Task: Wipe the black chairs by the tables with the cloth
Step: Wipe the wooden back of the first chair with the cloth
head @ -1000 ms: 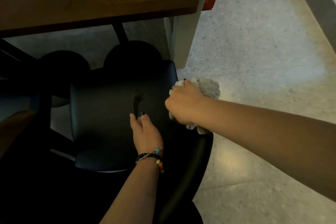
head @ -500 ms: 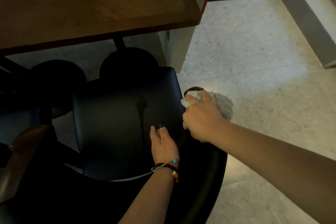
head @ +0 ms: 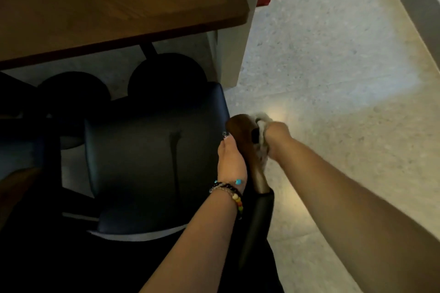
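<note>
A black padded chair (head: 152, 164) stands below me, its seat facing the brown table (head: 114, 7). Its right armrest (head: 247, 147) is brown wood at the front and black (head: 257, 221) toward the back. My right hand (head: 276, 138) grips a pale crumpled cloth (head: 262, 147) against the outer side of the wooden armrest. My left hand (head: 229, 162), with beaded bracelets at the wrist, rests with straight fingers on the seat's right edge, touching the inner side of the same armrest.
Two round black bases (head: 166, 78) sit on the floor under the table. A pale square pillar (head: 232, 54) stands just beyond the chair's right front corner. Another dark chair (head: 21, 140) is at the left. Speckled floor (head: 333, 78) spreads to the right.
My right hand has carried the cloth off the seat and onto the outer side of the right armrest. My left hand has slid right along the seat to the armrest.
</note>
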A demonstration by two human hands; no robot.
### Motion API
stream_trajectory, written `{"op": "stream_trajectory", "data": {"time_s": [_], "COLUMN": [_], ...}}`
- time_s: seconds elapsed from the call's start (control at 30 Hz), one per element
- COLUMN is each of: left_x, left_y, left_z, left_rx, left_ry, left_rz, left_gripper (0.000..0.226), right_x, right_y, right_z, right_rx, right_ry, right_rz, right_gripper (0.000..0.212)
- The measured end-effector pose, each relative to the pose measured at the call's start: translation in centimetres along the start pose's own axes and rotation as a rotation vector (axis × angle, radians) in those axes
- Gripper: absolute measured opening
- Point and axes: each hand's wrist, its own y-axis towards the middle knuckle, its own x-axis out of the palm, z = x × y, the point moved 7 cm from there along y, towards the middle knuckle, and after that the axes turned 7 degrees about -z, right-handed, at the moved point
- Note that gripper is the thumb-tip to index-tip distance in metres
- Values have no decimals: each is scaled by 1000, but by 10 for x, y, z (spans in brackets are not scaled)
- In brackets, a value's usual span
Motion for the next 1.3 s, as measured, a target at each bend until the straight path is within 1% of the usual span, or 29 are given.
{"op": "stream_trajectory", "data": {"time_s": [0.1,0.2,0.27,0.33,0.37,0.4,0.43,0.53,0.57,0.63,0.67,0.7,0.73,0.77,0.8,0.83,0.87,0.9,0.93,0.97,1.0,1.03,1.1,1.17,1.2,1.23,1.3], "left_x": [10,7,8,9,8,8,5,9,11,11,10,10,9,10,13,12,11,10,11,11,9,8,8,7,7,7,6], "left_y": [12,16,14,9,7,6,3,11,12,13,15,12,11,12,11,11,9,10,11,9,8,6,9,12,13,14,14], "left_z": [5,11,18,27,28,30,34,38,37,36,35,36,37,39,41,40,39,38,39,39,36,35,32,32,32,31,29], "left_rx": [-21,-7,14,17,-8,-31,1,22,2,-23,-30,-25,-29,-3,19,21,17,19,39,33,-7,-22,-23,-4,8,17,19], "left_ry": [40,24,130,273,299,264,219,388,469,527,558,555,580,637,641,623,573,569,592,579,490,447,438,422,418,412,393], "left_rz": [59,123,161,209,248,284,326,305,291,283,291,296,307,300,300,312,328,325,313,308,327,333,328,323,321,317,325], "left_gripper": [59,53,45,32,28,27,29,39,45,52,52,51,48,45,43,42,41,40,40,42,45,48,50,51,51,51,49], "right_x": [-9,-7,-2,1,2,3,4,8,9,8,3,-7,-21,-35,-46,-52,-49,-39,-23,-7,4,9,9,7,7,8,10], "right_y": [-27,-68,-88,-86,-80,-73,-67,-47,-43,-41,-40,-41,-44,-51,-57,-60,-58,-54,-47,-37,-25,-11,14,27,30,30,25], "right_z": [38,39,27,22,23,26,29,41,47,56,57,55,51,43,36,29,23,14,8,6,6,10,27,46,50,48,32], "right_rx": [-12,-141,-214,-235,-210,-168,-127,-35,-1,71,64,7,-80,-175,-262,-337,-387,-415,-414,-373,-309,-228,-50,124,150,119,-33], "right_ry": [-107,-90,-95,-128,-164,-192,-195,-196,-171,-75,-53,-47,-20,56,164,236,253,222,191,173,163,137,94,132,143,122,78], "right_rz": [26,-102,-192,-227,-231,-233,-240,-264,-280,-296,-256,-176,-72,34,111,155,135,66,-19,-87,-117,-113,-125,-169,-175,-175,-151], "right_gripper": [28,27,34,33,29,26,26,26,25,24,24,25,24,21,16,11,11,13,15,19,24,29,34,35,35,35,29]}}
